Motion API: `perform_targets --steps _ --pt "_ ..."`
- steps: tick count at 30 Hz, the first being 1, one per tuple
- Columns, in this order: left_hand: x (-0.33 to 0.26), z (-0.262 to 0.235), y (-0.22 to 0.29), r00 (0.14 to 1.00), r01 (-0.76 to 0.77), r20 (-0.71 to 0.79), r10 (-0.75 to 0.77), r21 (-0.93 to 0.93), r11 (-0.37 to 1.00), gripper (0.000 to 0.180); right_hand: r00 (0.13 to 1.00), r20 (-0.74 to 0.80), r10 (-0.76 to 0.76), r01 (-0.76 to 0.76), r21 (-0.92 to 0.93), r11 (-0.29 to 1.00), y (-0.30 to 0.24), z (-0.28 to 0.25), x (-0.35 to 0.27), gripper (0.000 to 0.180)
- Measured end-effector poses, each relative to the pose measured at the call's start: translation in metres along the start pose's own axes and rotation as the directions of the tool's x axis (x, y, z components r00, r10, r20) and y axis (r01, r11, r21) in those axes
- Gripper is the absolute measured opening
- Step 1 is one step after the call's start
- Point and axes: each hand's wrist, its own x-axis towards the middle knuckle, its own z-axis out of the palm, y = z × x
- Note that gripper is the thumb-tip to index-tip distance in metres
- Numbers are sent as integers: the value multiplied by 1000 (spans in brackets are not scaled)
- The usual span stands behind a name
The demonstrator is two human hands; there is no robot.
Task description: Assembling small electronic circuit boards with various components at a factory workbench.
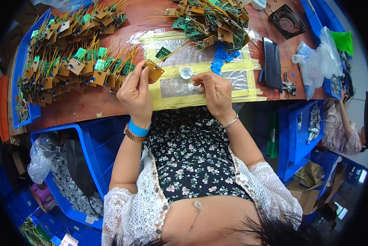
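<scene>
Boards (65, 65) with yellow wires crowd the table (81, 106) on the left. Left hand (135, 95) pinches one brown board (154, 72). Right hand (213, 92) pinches a thin stick (224, 95) near a small cup (186, 73).

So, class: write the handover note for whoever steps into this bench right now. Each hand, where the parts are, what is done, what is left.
Left hand: pinches a small brown circuit board with yellow leads.
Right hand: holds a thin stick beside the small white cup on the taped mat.
Parts: boards piled at left, a second heap at top, blue pieces beside it.
Done and left: which pile is finished cannot be told; the held board is in work.
</scene>
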Motion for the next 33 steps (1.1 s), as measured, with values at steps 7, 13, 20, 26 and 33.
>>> perform_targets --steps 7,13,20,26,33 --pt "-8 2 7 966 239 140 -218 -152 959 26 996 -35 -85 89 136 987 -12 -2 -2 51" --pt "-16 2 29 764 641 464 -448 -472 605 40 986 40 -163 147 262 954 -29 12 4 59" --pt "-19 1 35 766 638 477 -432 -479 602 40 990 47 -135 119 247 962 -25 16 4 52" --pt "-21 1 36 764 639 483 -428 -478 602 41 973 76 -218 207 126 970 -26 14 4 31" --pt "-21 3 35 785 618 440 -437 -498 608 43 952 33 -305 306 -29 952 -31 -2 0 17"
